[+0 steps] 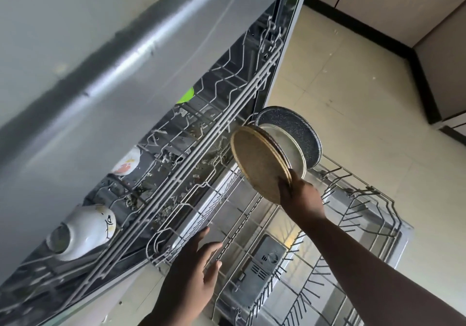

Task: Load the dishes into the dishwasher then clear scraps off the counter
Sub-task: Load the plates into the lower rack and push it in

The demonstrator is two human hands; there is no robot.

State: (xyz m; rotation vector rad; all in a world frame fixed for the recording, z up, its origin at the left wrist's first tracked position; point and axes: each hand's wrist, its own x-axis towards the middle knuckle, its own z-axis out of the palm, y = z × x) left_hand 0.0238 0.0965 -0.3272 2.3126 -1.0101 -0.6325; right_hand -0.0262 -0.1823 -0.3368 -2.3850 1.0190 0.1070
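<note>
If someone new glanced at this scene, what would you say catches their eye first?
Probably the tan round plate that the right hand grips at its edge, standing on edge with a pale plate and a dark speckled plate at the far end of the pulled-out lower rack. Next, the white mug lying in the upper rack, lower left.

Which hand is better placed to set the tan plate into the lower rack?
The right hand: it already grips the tan plate above the lower rack. The left hand is open and holds nothing.
</note>
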